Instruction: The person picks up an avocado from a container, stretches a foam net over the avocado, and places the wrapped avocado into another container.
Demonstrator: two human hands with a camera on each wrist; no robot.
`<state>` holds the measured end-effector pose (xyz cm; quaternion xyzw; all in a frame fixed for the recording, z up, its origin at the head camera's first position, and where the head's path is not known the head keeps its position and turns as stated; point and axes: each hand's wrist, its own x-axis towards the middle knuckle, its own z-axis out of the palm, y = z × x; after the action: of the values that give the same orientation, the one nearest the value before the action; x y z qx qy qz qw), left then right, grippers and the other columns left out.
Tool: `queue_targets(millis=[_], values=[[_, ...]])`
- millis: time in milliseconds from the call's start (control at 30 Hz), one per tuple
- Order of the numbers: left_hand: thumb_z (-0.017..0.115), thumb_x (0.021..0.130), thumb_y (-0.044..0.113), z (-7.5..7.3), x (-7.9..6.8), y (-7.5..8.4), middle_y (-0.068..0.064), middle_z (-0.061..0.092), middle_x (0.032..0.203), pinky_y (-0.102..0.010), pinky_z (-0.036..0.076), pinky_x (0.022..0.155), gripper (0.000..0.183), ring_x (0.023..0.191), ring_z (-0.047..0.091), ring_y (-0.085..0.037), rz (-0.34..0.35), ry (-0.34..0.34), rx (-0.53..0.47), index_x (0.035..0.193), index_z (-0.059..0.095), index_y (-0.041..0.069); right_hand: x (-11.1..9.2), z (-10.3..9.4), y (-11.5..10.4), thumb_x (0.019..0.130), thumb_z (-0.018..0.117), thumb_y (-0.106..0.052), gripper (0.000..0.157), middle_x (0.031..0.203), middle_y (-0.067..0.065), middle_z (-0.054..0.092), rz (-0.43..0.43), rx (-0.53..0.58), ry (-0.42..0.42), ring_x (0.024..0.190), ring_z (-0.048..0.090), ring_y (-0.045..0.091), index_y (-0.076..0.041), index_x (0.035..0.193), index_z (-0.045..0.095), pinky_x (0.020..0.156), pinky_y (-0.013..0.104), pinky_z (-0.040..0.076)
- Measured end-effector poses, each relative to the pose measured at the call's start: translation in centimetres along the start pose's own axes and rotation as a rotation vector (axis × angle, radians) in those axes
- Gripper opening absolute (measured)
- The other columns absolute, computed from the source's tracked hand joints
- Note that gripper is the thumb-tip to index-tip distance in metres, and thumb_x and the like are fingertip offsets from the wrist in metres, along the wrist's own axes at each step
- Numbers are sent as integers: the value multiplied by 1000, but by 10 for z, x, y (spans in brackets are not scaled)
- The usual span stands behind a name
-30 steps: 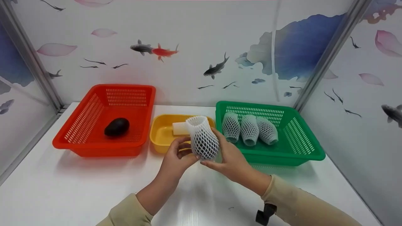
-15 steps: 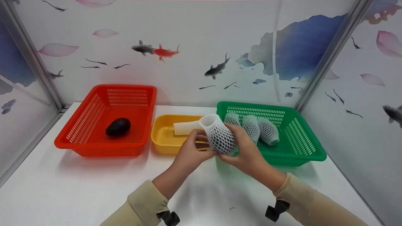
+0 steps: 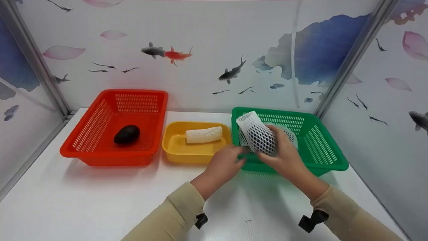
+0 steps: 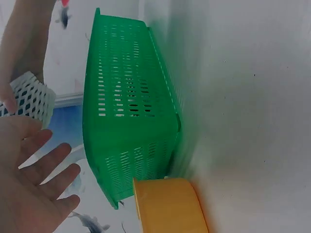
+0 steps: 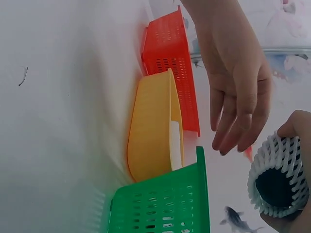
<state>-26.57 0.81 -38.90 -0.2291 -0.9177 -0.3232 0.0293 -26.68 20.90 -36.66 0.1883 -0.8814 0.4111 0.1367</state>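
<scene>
My right hand point(image 3: 289, 155) grips a dark fruit in a white foam net sleeve point(image 3: 262, 139) above the left part of the green basket point(image 3: 334, 162). The sleeve's narrow empty end points up and left in the head view. In the right wrist view, dark fruit shows through the opening of the foam net point(image 5: 277, 187). My left hand point(image 3: 224, 164) is just left of the sleeve, apart from it; its fingers point(image 4: 51, 162) are spread and hold nothing. Other netted fruits point(image 3: 290, 134) lie in the green basket, partly hidden behind my right hand and the held one.
A yellow tub point(image 3: 182, 157) with one loose white foam sleeve point(image 3: 204, 135) stands in the middle. To its left is a red basket point(image 3: 110, 154) with one dark, avocado-like fruit point(image 3: 127, 134). Printed wall panels point(image 3: 200, 26) close off the back and sides of the white table point(image 3: 117, 197).
Both hands have moved right, bringing the netted fruit from in front of the yellow tub to above the green basket. My left hand has let go of it.
</scene>
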Motion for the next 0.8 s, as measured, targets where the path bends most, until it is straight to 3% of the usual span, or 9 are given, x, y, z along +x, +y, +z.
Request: queue_targets(millis=[167, 300, 500, 633, 800], values=[[53, 102, 29, 15, 10, -4, 4, 64, 112, -32, 41, 103, 23, 108, 54, -17, 146, -42, 323, 118, 65, 16, 2, -9, 9, 83, 78, -17, 76, 137, 13, 44, 15, -46, -1, 122, 44, 29, -4, 145, 35, 100, 53, 39], [46, 103, 40, 24, 19, -5, 4, 63, 121, -38, 34, 110, 34, 121, 48, -18, 199, -99, 506, 123, 62, 18, 4, -18, 15, 85, 77, -20, 76, 139, 15, 43, 76, -64, -24, 123, 44, 31, -4, 146, 35, 101, 54, 40], [38, 98, 56, 34, 36, 0, 3, 64, 118, -42, 34, 108, 51, 115, 49, -20, 137, -200, 518, 124, 61, 20, 10, -36, 26, 88, 73, -27, 77, 141, 19, 42, 172, -122, -58, 125, 44, 36, -3, 147, 32, 101, 57, 39], [37, 96, 59, 38, 42, 2, 3, 67, 110, -51, 28, 111, 52, 108, 50, -21, 127, -222, 525, 121, 64, 22, 14, -46, 35, 88, 71, -33, 79, 142, 20, 41, 227, -155, -69, 125, 43, 37, -4, 149, 30, 102, 59, 37], [39, 96, 58, 39, 44, 3, 5, 68, 103, -54, 26, 111, 48, 106, 52, -21, 133, -228, 531, 113, 67, 23, 17, -57, 49, 88, 70, -40, 83, 142, 22, 40, 275, -204, -104, 125, 42, 40, -3, 149, 28, 101, 61, 36]])
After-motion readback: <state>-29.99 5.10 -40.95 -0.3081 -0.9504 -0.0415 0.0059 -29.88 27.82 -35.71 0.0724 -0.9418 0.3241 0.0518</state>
